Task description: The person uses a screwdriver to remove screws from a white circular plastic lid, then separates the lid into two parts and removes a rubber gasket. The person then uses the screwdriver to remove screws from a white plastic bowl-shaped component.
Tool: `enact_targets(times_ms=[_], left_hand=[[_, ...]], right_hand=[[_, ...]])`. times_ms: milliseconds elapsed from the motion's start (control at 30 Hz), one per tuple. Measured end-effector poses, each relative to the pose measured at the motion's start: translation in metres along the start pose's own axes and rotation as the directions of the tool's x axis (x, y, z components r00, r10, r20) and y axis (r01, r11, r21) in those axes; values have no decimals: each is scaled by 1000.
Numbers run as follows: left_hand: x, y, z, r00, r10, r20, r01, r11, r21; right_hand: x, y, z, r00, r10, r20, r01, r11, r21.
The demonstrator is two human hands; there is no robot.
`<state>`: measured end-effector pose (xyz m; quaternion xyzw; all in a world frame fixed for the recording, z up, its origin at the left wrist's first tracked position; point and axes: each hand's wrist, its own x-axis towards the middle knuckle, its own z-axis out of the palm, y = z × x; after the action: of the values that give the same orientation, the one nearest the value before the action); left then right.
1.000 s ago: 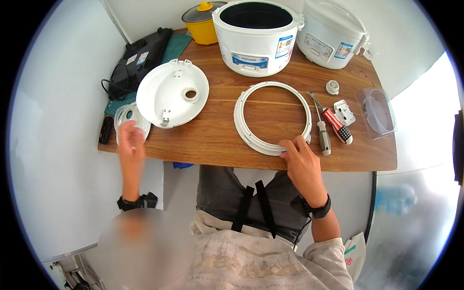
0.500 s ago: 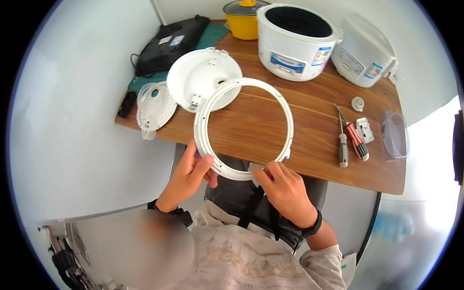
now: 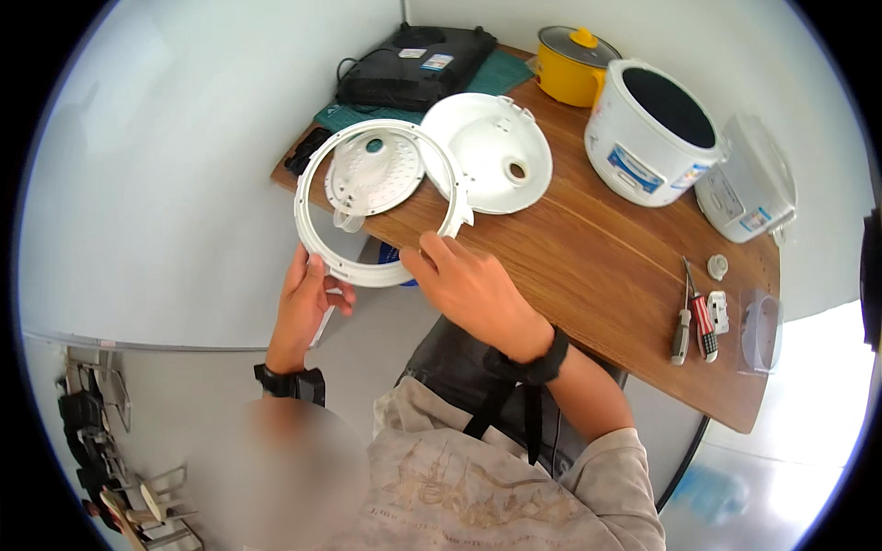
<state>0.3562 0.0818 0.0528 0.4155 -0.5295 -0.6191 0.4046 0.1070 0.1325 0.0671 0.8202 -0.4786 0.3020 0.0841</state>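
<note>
A white plastic ring [image 3: 367,275] is held up at the table's left front edge, tilted, by both hands. My left hand [image 3: 310,296] pinches its lower left rim between thumb and fingers. On the lower right rim, the curled fingers of my right hand [image 3: 473,289] are closed; their tips are partly hidden. Through the ring's opening shows a white perforated disc [image 3: 390,170] with a clear, pale piece at its edge. Just right of the ring lies a white rounded lid shell [image 3: 469,147], hollow side up, with a hole in it.
Behind stand a black flat appliance [image 3: 404,78] on a green mat [image 3: 510,73], a yellow pot [image 3: 565,78], a white rice cooker body [image 3: 625,133] and another white housing [image 3: 735,188]. Two screwdrivers [image 3: 704,326], small white parts [image 3: 718,266] and a clear plastic piece [image 3: 761,331] lie right.
The view has swung left. Both hands have carried the ring left across the table, from in front of the lid shell to in front of the perforated disc. Both still hold it.
</note>
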Motion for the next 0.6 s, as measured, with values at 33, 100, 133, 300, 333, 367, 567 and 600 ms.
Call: enact_targets(times_ms=[33, 100, 133, 300, 333, 367, 567, 600], left_hand=[[12, -6, -7, 1000, 13, -3, -13, 1000, -24], [19, -6, -22, 998, 8, -61, -12, 998, -63], [26, -8, -29, 999, 17, -52, -20, 997, -73], [51, -24, -68, 997, -4, -75, -4, 994, -107], [59, -27, -74, 997, -20, -78, 12, 994, -107], [67, -33, -77, 995, -53, -83, 42, 990, -131], [114, -44, -67, 991, -115, -64, 108, 989, -100], [118, -43, -64, 989, -132, -61, 127, 989, -70]], right_hand=[[8, 6, 12, 1000, -19, -5, 19, 1000, 0], [26, 10, 34, 997, -58, 45, 56, 998, 28], [35, 15, 42, 996, -94, 9, 94, 996, 12], [73, 22, 77, 991, -80, 106, 83, 996, -22], [76, 26, 85, 991, -62, 118, 71, 995, -68], [77, 30, 91, 995, -48, 92, 48, 999, 5], [78, 51, 102, 987, -1, 163, 4, 1000, -17], [78, 54, 104, 990, -19, 137, 27, 998, -58]])
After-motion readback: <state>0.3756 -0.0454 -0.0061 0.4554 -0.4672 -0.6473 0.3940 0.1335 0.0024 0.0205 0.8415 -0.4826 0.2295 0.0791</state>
